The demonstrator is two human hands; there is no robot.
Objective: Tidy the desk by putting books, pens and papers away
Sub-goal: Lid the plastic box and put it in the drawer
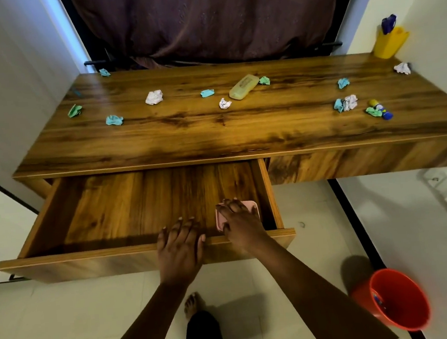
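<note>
Hands meet at the open drawer [75, 256] under the desk [213, 132] in the head view. The right hand [242, 222] grips a pink box [251, 205] in the drawer's front right corner, fingers bent over its top and thumb at its left edge, while the left hand [179, 248] rests on the drawer's front rim, fingers straight and slightly spread, holding nothing. Crumpled papers [154, 97] lie scattered over the desktop, with a pale yellow case [244, 86] near the middle, a glue stick [380, 109] toward the right and a yellow pen holder [390, 42] at the back right corner.
</note>
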